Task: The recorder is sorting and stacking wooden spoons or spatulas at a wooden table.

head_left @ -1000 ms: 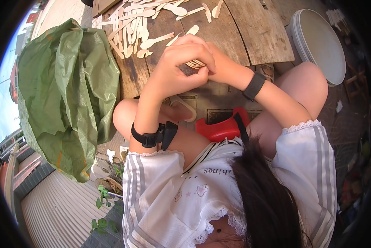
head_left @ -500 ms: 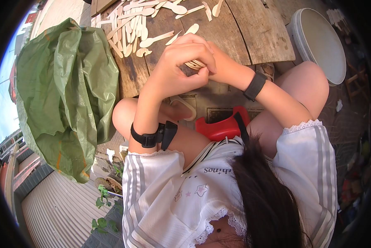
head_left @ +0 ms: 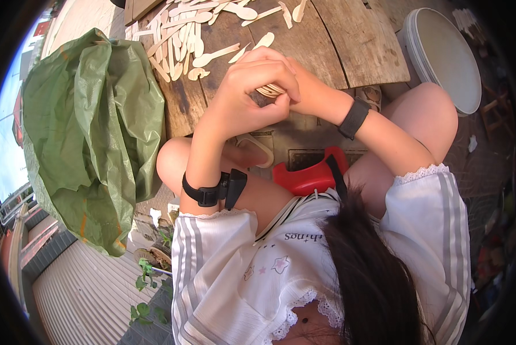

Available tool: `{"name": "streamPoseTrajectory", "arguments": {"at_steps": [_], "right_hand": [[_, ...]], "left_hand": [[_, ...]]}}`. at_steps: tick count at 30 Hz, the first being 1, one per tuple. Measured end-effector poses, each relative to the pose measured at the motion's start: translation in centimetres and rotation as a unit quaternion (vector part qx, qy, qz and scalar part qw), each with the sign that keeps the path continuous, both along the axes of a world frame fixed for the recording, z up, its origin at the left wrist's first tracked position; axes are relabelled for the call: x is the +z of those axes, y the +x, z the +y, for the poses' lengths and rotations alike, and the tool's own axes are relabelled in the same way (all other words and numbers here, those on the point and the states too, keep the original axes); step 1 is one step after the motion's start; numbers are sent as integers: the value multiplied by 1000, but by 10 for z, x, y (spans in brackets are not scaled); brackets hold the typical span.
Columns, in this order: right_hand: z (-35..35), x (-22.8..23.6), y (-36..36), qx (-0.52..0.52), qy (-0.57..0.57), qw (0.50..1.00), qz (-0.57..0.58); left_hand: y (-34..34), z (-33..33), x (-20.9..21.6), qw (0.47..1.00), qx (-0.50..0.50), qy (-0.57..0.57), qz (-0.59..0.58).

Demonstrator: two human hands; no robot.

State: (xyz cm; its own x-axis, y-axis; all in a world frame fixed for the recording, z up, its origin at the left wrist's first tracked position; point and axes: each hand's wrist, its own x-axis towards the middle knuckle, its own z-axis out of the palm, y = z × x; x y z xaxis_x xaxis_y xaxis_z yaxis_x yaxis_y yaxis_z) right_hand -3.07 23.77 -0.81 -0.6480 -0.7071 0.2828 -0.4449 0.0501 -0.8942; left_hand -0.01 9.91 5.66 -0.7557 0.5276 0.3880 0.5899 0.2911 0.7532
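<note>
A stack of flat wooden spoons [head_left: 270, 90] shows its edges inside the curl of my left hand [head_left: 249, 86]. The left fingers and thumb are closed round it, the fingertips reaching my right hand [head_left: 305, 86]. That hand presses in from the right side, its fingers hidden behind the left, so its grip cannot be made out. Both hands are raised over the near edge of a wooden table [head_left: 361, 49]. On the table, just beyond them, lies a loose pile of pale wooden spoons [head_left: 183, 34], with a single spoon [head_left: 216, 55] near my left knuckles and a broken piece [head_left: 198, 73] beside it.
Green plastic sheeting [head_left: 91, 132] hangs bunched at the table's left side. At the far right stands a large whitish round tub [head_left: 444, 60]. Between my legs is a red plastic object [head_left: 304, 177], perhaps a stool. Leafy plants [head_left: 143, 282] grow at lower left.
</note>
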Motion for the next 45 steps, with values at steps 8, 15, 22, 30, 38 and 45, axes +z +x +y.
{"name": "streamPoseTrajectory", "arguments": {"at_steps": [8,15,22,30,38,45], "right_hand": [[-9,-12,1,-42,-86,992,78],[-8,5,12,-10,75,997,-5],[-10,-3,15,-5,100,993,61],[-6,3,3,-50,22,992,-112],[3,1,-11,-92,-29,972,-214],[2,2,-14,-117,-41,969,-212]], "left_hand": [[-3,-7,1,999,-28,-18,-8],[-23,-89,15,982,151,88,-74],[-35,-158,-19,759,563,-326,-10],[-38,-163,-66,619,553,-558,-1],[-33,-168,-60,624,560,-518,-171],[-33,-167,-64,641,581,-493,-97]]}}
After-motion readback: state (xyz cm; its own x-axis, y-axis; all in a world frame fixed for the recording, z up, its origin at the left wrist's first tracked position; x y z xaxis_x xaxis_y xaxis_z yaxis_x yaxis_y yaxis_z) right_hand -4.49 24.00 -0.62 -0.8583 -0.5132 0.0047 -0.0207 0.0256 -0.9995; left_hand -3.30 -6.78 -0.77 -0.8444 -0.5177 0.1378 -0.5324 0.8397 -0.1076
